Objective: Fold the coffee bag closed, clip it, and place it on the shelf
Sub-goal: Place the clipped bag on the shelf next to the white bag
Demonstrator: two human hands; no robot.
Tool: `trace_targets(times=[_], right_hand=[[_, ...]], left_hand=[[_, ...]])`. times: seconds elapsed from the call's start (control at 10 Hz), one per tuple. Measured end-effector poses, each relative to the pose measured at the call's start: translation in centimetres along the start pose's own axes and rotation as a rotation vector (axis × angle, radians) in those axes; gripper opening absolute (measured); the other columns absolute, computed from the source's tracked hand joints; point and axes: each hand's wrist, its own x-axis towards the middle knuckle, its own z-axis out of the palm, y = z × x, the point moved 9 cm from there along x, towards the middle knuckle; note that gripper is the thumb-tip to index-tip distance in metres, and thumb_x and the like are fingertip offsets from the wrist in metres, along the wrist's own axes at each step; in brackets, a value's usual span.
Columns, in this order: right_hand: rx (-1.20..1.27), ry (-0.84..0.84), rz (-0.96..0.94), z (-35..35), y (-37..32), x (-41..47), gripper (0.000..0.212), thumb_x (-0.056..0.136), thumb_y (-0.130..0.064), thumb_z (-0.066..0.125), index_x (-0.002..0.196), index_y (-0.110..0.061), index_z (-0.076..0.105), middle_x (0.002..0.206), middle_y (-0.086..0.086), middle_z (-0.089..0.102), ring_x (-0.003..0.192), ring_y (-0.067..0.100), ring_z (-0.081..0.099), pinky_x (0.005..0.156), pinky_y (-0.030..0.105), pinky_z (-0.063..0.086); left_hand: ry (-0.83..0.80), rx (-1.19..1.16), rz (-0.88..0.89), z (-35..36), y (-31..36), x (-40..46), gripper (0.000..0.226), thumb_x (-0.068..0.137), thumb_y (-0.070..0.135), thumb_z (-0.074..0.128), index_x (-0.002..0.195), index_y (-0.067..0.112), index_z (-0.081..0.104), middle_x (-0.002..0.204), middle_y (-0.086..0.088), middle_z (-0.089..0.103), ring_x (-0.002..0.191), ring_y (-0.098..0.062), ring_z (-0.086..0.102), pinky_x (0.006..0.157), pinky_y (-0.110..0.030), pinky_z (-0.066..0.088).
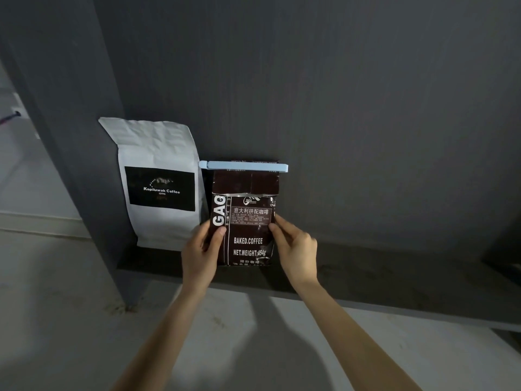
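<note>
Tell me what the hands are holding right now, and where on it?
Both hands grip the brown coffee bag by its lower sides: left hand on its left edge, right hand on its right.

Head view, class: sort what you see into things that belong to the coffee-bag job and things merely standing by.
Belongs to the job: brown coffee bag, blue clip, shelf, left hand, right hand.

Standing by: white coffee bag, floor.

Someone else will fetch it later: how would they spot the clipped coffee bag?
Look in the dark grey shelf, near its left wall. Two bags stand there; take the dark brown coffee bag, right of the taller white Kopiluwak Coffee bag. Only it carries a pale blue clip across its folded top.
</note>
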Motion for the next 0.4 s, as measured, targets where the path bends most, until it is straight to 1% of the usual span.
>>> trace_targets(times=[0.1,0.2,0.3,0.4], right_hand=[[-0.003,-0.020,0.014,-0.2,-0.4,0.2,0.030,0.085,-0.016,0.056,0.114,-0.009,0.059,0.108,0.010,0.070,0.085,0.005,0.062,0.066,-0.003,0.043],[0.014,-0.091,0.033,-0.2,-0.7,0.4,0.030,0.087,-0.012,0.053,0.117,-0.010,0.057,0.105,0.011,0.071,0.080,0.006,0.061,0.058,-0.006,0.040],[-0.069,-0.217,0.006,0.2,-1.8,-0.5,0.037,0.089,-0.013,0.050,0.126,-0.015,0.047,0.114,0.008,0.067,0.092,0.012,0.063,0.059,-0.007,0.037],[-0.116,-0.264,-0.025,0.1,-2.3,-1.0,0.047,0.089,-0.016,0.050,0.133,-0.018,0.036,0.129,0.005,0.057,0.113,0.017,0.056,0.077,0.000,0.037]], left_hand=[[-0.009,0.044,0.034,-0.3,0.5,0.0,0.023,0.086,0.025,0.051,0.107,0.016,0.059,0.105,-0.005,0.066,0.095,-0.017,0.062,0.078,-0.023,0.052],[-0.048,0.103,0.063,-0.3,1.4,0.3,0.022,0.086,0.021,0.052,0.105,0.012,0.060,0.098,-0.002,0.066,0.088,-0.013,0.061,0.067,-0.009,0.048],[-0.093,0.159,0.086,0.0,2.3,0.4,0.027,0.088,0.019,0.049,0.112,0.010,0.055,0.104,-0.003,0.063,0.095,-0.015,0.060,0.070,-0.015,0.046],[-0.084,0.181,0.107,0.1,2.4,0.2,0.038,0.089,0.022,0.045,0.126,0.011,0.043,0.120,-0.009,0.059,0.110,-0.021,0.055,0.087,-0.031,0.049]])
